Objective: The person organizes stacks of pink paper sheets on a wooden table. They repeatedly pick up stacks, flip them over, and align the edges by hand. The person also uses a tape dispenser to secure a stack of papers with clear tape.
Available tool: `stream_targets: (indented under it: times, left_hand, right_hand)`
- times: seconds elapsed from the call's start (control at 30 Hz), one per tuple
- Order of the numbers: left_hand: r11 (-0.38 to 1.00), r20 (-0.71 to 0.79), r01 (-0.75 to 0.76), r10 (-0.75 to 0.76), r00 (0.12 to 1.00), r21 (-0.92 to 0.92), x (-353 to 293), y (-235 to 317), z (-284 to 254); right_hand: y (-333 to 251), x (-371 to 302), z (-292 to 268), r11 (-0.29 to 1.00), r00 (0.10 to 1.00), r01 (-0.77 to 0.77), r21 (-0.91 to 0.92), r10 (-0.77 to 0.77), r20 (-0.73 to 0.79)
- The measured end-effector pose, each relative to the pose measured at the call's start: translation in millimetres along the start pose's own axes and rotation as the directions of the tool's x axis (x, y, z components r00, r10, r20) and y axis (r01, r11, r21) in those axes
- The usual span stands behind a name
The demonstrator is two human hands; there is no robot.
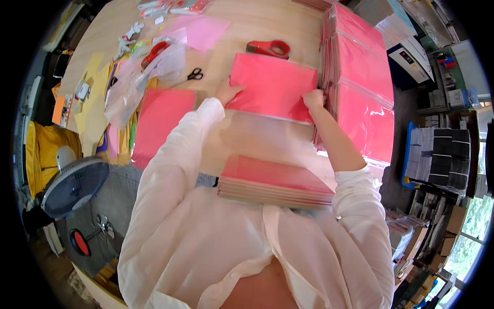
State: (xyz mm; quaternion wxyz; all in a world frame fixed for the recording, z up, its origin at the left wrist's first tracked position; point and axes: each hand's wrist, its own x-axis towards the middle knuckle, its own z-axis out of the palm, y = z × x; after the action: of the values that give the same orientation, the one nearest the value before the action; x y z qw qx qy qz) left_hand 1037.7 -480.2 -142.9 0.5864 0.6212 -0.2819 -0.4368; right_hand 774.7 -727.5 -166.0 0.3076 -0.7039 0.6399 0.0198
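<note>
A flat pink-red packet (272, 85), seemingly wrapped in clear plastic, lies in front of me on the wooden table. My left hand (227, 92) grips its left edge, thumb on top and fingers mostly hidden. At the opposite edge, my right hand (313, 99) is closed on the packet with curled fingers. Close to my body sits a stack of similar pink-red packets (275, 172). Tall piles of the same packets (360, 62) stand just right of my right hand. Another pink-red sheet or packet (164, 121) lies left, beside my left forearm.
Beyond the packet lies a red tape dispenser (268, 48). Black-handled scissors (194, 74) and another red tape dispenser (154, 54) lie left among clear plastic bags (131, 92) and coloured paper (92, 103). A fan (74, 185) stands by the table's left edge.
</note>
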Motion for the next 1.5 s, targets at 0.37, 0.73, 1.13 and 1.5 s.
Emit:
stream_targets:
  times: [0.37, 0.73, 1.13, 1.5]
  left_hand:
    - [0.982, -0.243, -0.188, 0.182, 0.953, -0.004, -150, 87, -49]
    - [0.979, -0.11, -0.087, 0.109, 0.988, 0.184, -340, 95, -6]
    - [0.942, -0.071, -0.246, 0.269, 0.961, 0.229, -341, 76, 2]
    - [0.895, -0.035, -0.305, 0.334, 0.942, 0.325, -333, 68, -13]
  right_hand:
    - [-78, -294, -102, 0.611, 0.343, 0.658, 0.441, -0.764, 0.546]
    - [-57, -373, -73, 0.65, 0.358, 0.682, 0.335, -0.696, 0.622]
    - [-70, -377, -66, 0.598, 0.292, 0.717, 0.358, -0.724, 0.625]
    - [-59, -374, -59, 0.622, 0.287, 0.723, 0.3, -0.666, 0.689]
